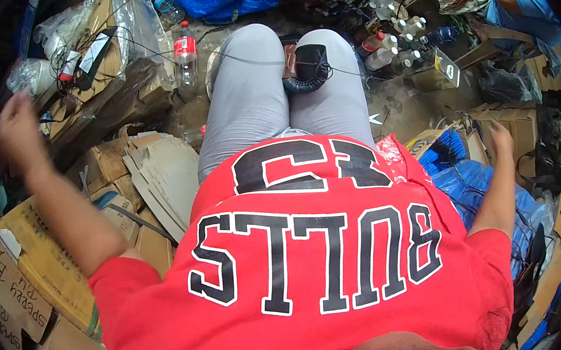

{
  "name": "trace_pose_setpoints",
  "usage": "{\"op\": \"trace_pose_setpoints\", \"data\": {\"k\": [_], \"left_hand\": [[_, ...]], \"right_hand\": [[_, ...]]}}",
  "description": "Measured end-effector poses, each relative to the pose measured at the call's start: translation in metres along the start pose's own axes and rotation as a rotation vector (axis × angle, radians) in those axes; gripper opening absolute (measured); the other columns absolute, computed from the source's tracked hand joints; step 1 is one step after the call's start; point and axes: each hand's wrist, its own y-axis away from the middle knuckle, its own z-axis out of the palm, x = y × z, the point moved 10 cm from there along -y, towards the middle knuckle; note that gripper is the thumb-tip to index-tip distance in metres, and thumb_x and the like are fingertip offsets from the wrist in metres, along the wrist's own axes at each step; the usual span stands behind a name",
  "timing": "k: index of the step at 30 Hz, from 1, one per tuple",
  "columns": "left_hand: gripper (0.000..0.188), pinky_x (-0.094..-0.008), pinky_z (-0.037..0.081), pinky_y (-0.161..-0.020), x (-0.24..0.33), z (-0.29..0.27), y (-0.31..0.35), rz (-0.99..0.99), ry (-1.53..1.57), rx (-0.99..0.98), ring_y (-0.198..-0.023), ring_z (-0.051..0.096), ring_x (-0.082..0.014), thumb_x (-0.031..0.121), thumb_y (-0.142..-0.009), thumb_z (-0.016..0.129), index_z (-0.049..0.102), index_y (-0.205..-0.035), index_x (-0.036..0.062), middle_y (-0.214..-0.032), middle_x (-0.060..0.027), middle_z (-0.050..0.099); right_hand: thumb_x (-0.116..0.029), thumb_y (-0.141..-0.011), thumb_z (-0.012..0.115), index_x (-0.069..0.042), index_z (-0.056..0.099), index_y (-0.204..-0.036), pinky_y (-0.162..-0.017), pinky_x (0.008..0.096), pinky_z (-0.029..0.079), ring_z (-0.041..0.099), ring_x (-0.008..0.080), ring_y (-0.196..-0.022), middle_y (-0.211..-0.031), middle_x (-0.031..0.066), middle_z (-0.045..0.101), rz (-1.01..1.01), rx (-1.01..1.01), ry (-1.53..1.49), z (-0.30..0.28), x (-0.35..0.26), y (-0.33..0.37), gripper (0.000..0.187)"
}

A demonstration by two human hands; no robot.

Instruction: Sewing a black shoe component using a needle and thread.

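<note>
My left hand [19, 131] is raised at the far left, beside a cluttered wooden bench. It is smeared by motion, so its fingers are hard to read; a thin dark line shows just left of it. Out to the right, my right hand [501, 139] is by a cardboard box [516, 124], small and dim, its fingers unclear. On my knees rests a black rounded piece with a ribbed, coiled-looking rim [310, 69], next to a brown strip [290, 60]. A dark cord [228, 63] stretches from the bench across my legs to a knot at this piece.
A plastic bottle with a red label [185, 52] stands left of my knees. Several small bottles [383, 57] stand at the right, near another person's blue clothing [526, 6]. Cardboard sheets [161, 177] lie at my left, blue plastic bags [473, 185] at my right. Scissors [375, 119] lie on the floor.
</note>
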Motion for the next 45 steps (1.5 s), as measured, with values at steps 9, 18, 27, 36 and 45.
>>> {"op": "trace_pose_setpoints", "data": {"k": [9,18,27,36,45], "left_hand": [[0.026,-0.031,0.047,-0.078,0.249,0.209,0.251,0.585,0.674,-0.928,-0.088,0.062,-0.0263,0.011,-0.085,0.057,0.061,-0.11,0.005,-0.096,-0.0152,0.065],[0.024,-0.0225,0.037,-0.058,0.078,0.256,0.184,-0.093,0.705,-1.002,-0.064,0.043,-0.0065,0.026,-0.089,0.057,0.061,-0.083,0.003,-0.07,0.0045,0.053],[0.039,-0.0265,0.047,-0.078,0.269,0.236,0.223,0.625,0.87,-0.938,-0.097,0.056,-0.012,0.007,-0.08,0.067,0.056,-0.118,0.005,-0.102,-0.005,0.063],[0.02,-0.0242,0.044,-0.052,0.314,0.288,0.274,0.373,0.808,-1.555,-0.063,0.053,-0.0087,0.012,-0.077,0.071,0.061,-0.093,0.004,-0.084,-0.0015,0.058],[0.023,-0.0242,0.044,-0.059,0.309,0.306,0.288,0.385,0.794,-1.693,-0.068,0.054,-0.0085,0.02,-0.076,0.073,0.065,-0.091,0.0045,-0.081,0.0,0.06]], "right_hand": [[-0.025,-0.088,0.061,-0.004,0.06,-0.109,-0.064,0.0202,0.037,0.043,0.0048,-0.072,-0.081,-0.0034,0.052,-0.898,-0.737,-1.031,0.017,-0.389,0.242,0.029],[-0.029,-0.086,0.06,-0.009,0.061,-0.081,-0.056,0.0208,0.031,0.037,0.0046,-0.063,-0.07,-0.0058,0.044,-0.743,-0.772,-1.068,0.05,-0.348,0.178,0.02],[-0.007,-0.084,0.059,-0.007,0.065,-0.106,-0.069,0.0251,0.043,0.051,0.0103,-0.073,-0.091,0.0024,0.056,-1.005,-0.42,-0.903,-0.009,-0.389,0.194,0.023],[0.003,-0.077,0.063,-0.005,0.065,-0.087,-0.074,0.025,0.046,0.057,0.0118,-0.082,-0.087,0.0024,0.056,-1.177,-0.322,-0.834,-0.018,-0.411,0.21,0.013],[0.004,-0.079,0.061,-0.004,0.065,-0.086,-0.073,0.0237,0.047,0.057,0.0095,-0.08,-0.085,0.0022,0.057,-1.099,-0.425,-1.016,0.006,-0.41,0.214,0.011]]}}
